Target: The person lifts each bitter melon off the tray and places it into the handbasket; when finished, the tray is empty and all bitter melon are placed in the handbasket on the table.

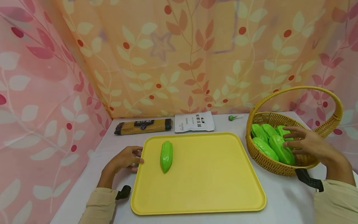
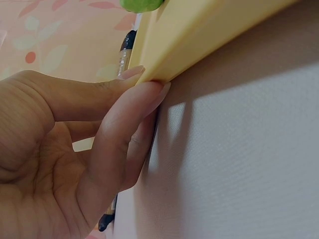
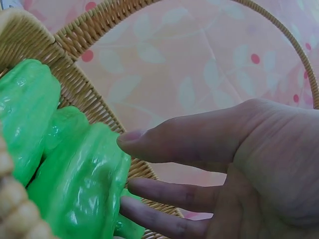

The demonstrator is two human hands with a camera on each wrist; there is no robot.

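Note:
A yellow tray (image 1: 207,177) lies on the white-covered table. My left hand (image 1: 123,160) is at its left edge; in the left wrist view, thumb and fingers pinch the tray's rim (image 2: 164,55). One glossy green ridged gourd (image 1: 167,157) rests on the tray's left part, pointed end toward me. At the right stands a wicker basket (image 1: 261,163) holding several similar green gourds (image 1: 281,149). Over the basket's right side reaches my right hand (image 1: 316,144), its fingers apart. The right wrist view has the thumb tip close against a gourd (image 3: 84,184); whether it touches I cannot tell.
Behind the tray lie a pack of noodles (image 1: 144,126), a white printed pouch (image 1: 194,122) and a green lollipop (image 1: 231,118). The basket's tall handle (image 1: 296,88) arches above the gourds. Patterned cloth (image 1: 193,62) encloses the back and sides.

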